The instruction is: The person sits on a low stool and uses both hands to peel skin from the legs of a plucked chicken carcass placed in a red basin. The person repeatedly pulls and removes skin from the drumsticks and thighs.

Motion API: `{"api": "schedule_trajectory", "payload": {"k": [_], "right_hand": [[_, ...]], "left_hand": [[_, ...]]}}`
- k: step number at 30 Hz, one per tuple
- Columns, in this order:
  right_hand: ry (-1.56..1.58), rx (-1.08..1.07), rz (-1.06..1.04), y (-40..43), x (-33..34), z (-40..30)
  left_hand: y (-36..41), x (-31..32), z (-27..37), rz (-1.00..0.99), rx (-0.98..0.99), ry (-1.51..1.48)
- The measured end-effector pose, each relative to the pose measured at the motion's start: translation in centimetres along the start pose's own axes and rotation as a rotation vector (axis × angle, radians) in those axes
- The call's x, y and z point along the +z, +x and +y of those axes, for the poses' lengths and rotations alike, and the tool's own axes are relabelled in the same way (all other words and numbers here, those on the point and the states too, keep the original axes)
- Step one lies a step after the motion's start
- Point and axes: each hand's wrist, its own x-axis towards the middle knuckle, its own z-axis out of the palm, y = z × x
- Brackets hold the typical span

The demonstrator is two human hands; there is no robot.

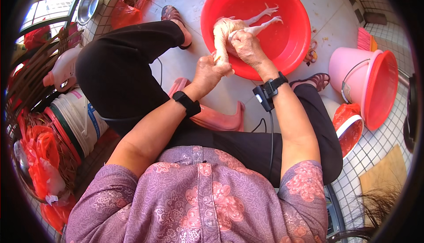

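Observation:
A plucked, pale bird carcass point(225, 31), which looks like a chicken, hangs over the near left rim of a red plastic basin point(288, 57). Its two legs and clawed feet stretch to the right inside the basin. My left hand point(209, 74) is closed on the neck end of the bird, just outside the rim. My right hand point(245, 46) is closed against the bird's body near the base of the legs; whether it grips skin, a wing or a small tool is hidden by the fingers. A black strap is on each wrist, the right one with a cabled device.
A pink stool point(215, 118) stands below my forearms. At right are a pink bucket point(347, 67), a red basin point(381, 90) and a bin with a red bag point(346, 117). At left are a red plastic bag point(127, 14), a white jug point(66, 65) and a white bucket point(78, 120).

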Motion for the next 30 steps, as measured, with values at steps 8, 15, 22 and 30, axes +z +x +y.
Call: {"api": "schedule_trajectory", "payload": {"k": [8, 15, 22, 30], "right_hand": [[-0.171, -0.274, -0.103, 0.1, -0.9, -2.5], [-0.425, -0.543, -0.05, 0.3, -1.2, -3.3], [-0.562, -0.617, -0.02, 0.3, -1.3, -4.4], [-0.24, -0.257, -0.064, 0.7, -1.9, -2.0]], "left_hand": [[0.8, 0.2, -1.8, -0.011, 0.038, 0.07], [1.1, -0.2, -2.3, -0.036, 0.041, 0.158], [0.6, 0.2, -2.0, 0.035, 0.043, 0.153], [1.0, 0.0, -2.7, -0.008, 0.06, 0.212]]}}
